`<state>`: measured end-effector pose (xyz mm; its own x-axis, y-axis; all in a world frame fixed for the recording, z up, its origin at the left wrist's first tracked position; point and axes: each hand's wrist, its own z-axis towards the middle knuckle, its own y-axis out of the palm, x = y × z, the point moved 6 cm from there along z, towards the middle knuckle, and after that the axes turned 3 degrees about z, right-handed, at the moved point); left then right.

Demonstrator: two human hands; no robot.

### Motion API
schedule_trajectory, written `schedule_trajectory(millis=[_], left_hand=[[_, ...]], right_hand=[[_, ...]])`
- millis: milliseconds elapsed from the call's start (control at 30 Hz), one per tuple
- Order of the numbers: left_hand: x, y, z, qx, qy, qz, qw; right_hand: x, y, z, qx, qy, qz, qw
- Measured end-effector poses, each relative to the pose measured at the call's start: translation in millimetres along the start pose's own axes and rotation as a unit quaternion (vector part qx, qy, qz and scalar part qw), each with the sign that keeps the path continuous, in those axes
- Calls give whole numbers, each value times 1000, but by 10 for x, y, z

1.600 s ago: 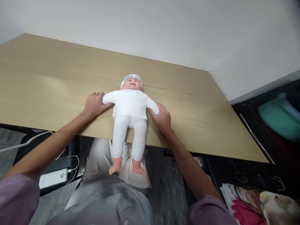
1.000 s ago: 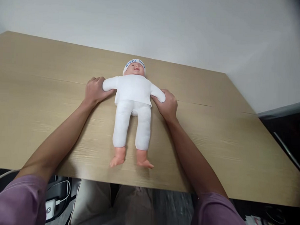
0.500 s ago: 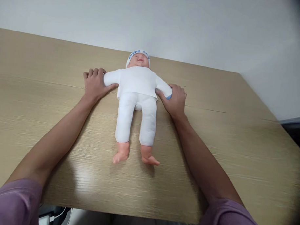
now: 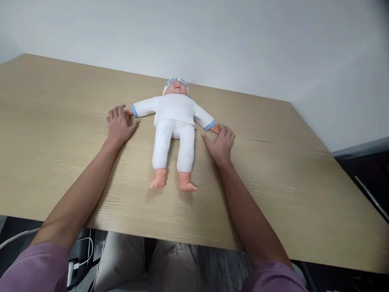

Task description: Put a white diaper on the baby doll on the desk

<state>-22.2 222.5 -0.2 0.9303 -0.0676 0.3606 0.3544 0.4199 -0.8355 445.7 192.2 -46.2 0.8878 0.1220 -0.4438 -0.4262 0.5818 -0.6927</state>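
Note:
A baby doll (image 4: 174, 125) in a white suit and a white cap with blue letters lies face up on the wooden table (image 4: 276, 174), head toward the wall. Its arms are spread out, with blue cuffs showing. My left hand (image 4: 118, 125) rests flat on the table beside the doll's arm on the left, fingertips close to its small hand. My right hand (image 4: 220, 144) lies just below the doll's other hand, fingers apart, touching or almost touching it. Neither hand grips anything.
A white wall stands right behind the table's far edge. Below the near edge I see my lap, a white cable (image 4: 6, 240) and a charger at the lower left. A dark surface (image 4: 372, 169) lies off the table's right side.
Both hands pushed the doll farther onto the table, then let go of its arms and drew back a little. The doll's blue cuffs and small hands are now uncovered.

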Motion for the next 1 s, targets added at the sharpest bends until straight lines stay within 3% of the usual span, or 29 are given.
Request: schedule_trajectory(millis=[133, 267, 367, 467, 533, 600, 667, 733, 800, 867, 933, 1000], left_hand=[[24, -192, -401, 5, -13, -4, 1000], [182, -373, -942, -18, -15, -3, 1000], [452, -602, -1627, -60, 47, -22, 997], [699, -964, -2641, -104, 121, -78, 984], [765, -1151, -3398, -153, 131, -131, 971], [809, -1204, -4089, -208, 140, -201, 947], [857, -1076, -4591, -262, 128, -278, 915], [853, -746, -4847, -321, 20, -313, 894], [874, -333, -4947, -379, -147, -365, 838], [1002, 20, -4979, -423, -295, -443, 733], [1199, 200, -4955, -452, -363, -495, 647], [1394, 172, -4942, -486, -388, -531, 575]], right_hand=[[-234, -264, -439, 2, 28, 8, 1000], [-639, -628, -1022, -21, 30, 28, 999], [-1023, -1090, -1669, -34, -7, 54, 998], [-1261, -1632, -2534, -31, -43, 87, 995], [-1225, -1925, -3154, 6, -29, 98, 995], [-1087, -2039, -3720, 25, -12, 123, 992], [-841, -1949, -4162, 9, 72, 154, 985], [-585, -1738, -4481, -19, 204, 181, 962], [-454, -1483, -4675, -72, 314, 214, 922], [-479, -1269, -4730, -135, 375, 256, 880], [-615, -1172, -4663, -183, 403, 298, 845], [-817, -1220, -4532, -212, 425, 346, 809]])
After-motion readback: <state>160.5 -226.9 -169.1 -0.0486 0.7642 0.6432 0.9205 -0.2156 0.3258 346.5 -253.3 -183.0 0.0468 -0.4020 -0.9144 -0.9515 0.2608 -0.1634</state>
